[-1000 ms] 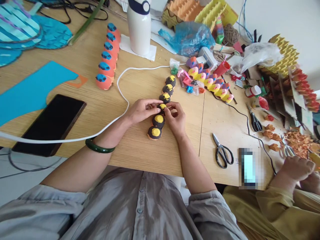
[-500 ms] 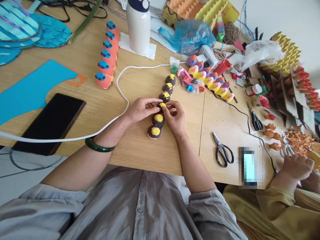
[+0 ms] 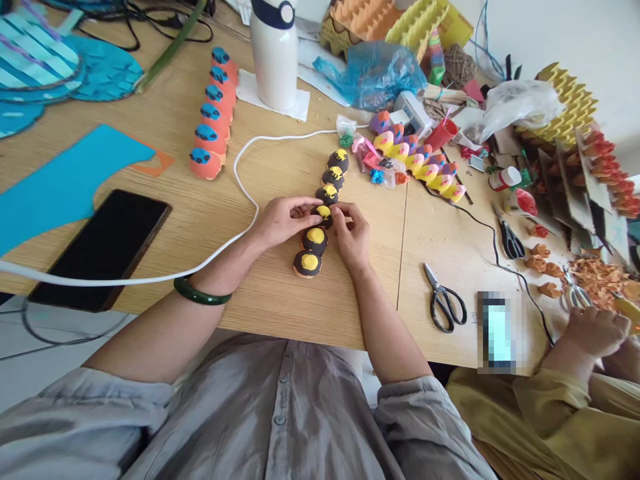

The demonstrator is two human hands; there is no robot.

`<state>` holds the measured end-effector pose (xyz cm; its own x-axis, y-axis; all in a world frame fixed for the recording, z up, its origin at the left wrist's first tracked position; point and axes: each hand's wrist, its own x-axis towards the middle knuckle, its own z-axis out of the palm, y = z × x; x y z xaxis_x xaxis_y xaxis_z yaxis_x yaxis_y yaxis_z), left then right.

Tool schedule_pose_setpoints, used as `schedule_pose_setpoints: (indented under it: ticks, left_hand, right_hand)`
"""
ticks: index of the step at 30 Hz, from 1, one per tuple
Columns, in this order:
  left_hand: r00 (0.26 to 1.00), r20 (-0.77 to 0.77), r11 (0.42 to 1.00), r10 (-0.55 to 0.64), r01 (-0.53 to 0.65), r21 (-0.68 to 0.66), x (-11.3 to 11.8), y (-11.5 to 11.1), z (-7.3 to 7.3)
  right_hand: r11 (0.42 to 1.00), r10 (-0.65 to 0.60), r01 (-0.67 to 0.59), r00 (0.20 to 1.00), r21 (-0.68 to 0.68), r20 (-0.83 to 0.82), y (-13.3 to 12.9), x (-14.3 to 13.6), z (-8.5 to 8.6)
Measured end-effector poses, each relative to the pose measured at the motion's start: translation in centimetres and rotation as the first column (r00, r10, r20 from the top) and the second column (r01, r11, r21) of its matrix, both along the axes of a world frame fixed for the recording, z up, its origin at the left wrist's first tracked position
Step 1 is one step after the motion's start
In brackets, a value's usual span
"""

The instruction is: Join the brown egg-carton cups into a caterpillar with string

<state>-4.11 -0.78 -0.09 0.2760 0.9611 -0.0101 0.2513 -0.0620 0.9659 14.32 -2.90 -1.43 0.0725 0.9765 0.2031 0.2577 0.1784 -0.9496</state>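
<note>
Both hands, the left hand (image 3: 280, 223) and the right hand (image 3: 353, 237), still pinch the middle of the black and yellow caterpillar (image 3: 320, 217) lying on the worktop (image 3: 280, 293); nothing has really moved.

No words, numbers or brand marks could be read anywhere. The white bottle (image 3: 274, 53) carried only a plain round emblem without letters, the dark phone (image 3: 100, 250) showed a blank screen, and the second phone (image 3: 497, 331) was blurred beyond reading.
</note>
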Motion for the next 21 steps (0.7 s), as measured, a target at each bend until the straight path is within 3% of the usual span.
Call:
schedule_pose_setpoints:
  ticks: [11,14,17,21]
  left_hand:
    - [0.992,-0.019,0.992,0.122,-0.121,0.036,1.2,-0.5,-0.1]
    - [0.991,0.047,0.991,0.128,-0.129,0.020,1.1,-0.7,0.2]
    - [0.988,0.128,0.996,0.084,-0.084,-0.001,0.4,-0.6,0.4]
    - [0.998,0.053,1.000,-0.018,0.019,-0.014,-0.5,-0.3,0.1]
  right_hand:
    - [1.000,-0.021,0.019,0.997,-0.023,-0.070,0.3,-0.1,-0.4]
    - [0.999,-0.029,0.026,0.995,-0.033,-0.090,0.3,0.0,-0.3]
    - [0.996,-0.090,0.086,0.985,-0.035,-0.148,0.2,0.0,-0.1]
    - [0.987,-0.155,0.140,0.955,-0.076,-0.251,0.1,-0.1,0.1]
